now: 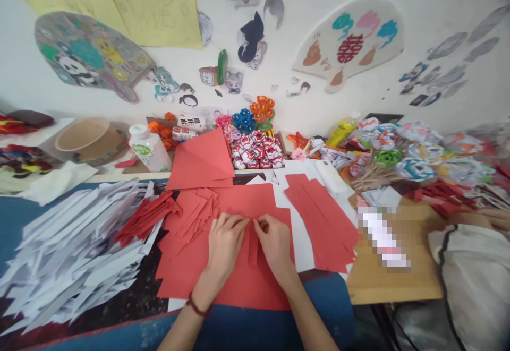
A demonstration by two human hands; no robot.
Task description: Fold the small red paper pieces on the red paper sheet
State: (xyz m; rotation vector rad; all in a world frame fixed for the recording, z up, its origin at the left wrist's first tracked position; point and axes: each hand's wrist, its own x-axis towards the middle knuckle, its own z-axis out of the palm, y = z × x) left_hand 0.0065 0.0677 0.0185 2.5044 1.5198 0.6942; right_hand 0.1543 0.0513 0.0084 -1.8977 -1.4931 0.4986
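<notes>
White strips (87, 245): one heap; individual count not readable.
White bottle (149, 152): one, upright, behind the heap.
Folded strips (147, 217): one red bundle on the white strips; overlapping, count not readable.
Red slips (197, 213): several, overlapping, near the left hand.
Left hand (226, 245): one; thumb and index finger pinch the held strip's far end, other fingers bent together.
Red sheets (247, 292): several, stacked beneath both hands; exact count not readable.
Held strip (253, 247): one, red; long axis runs from the fingertips toward the wearer. Far end at the fingertips; remainder extends nearer the wearer, between the hands, above the sheets.
Right hand (274, 242): one; thumb and index finger pinch the same end, other fingers curled in.
Long sheets (321, 223): one red stack, slanting upper left to lower right.
Yellow bottle (342, 130): one, tilted.
Envelope (398, 287): one, brown.
Person (472, 274): one, partly visible, pale garment.
</notes>
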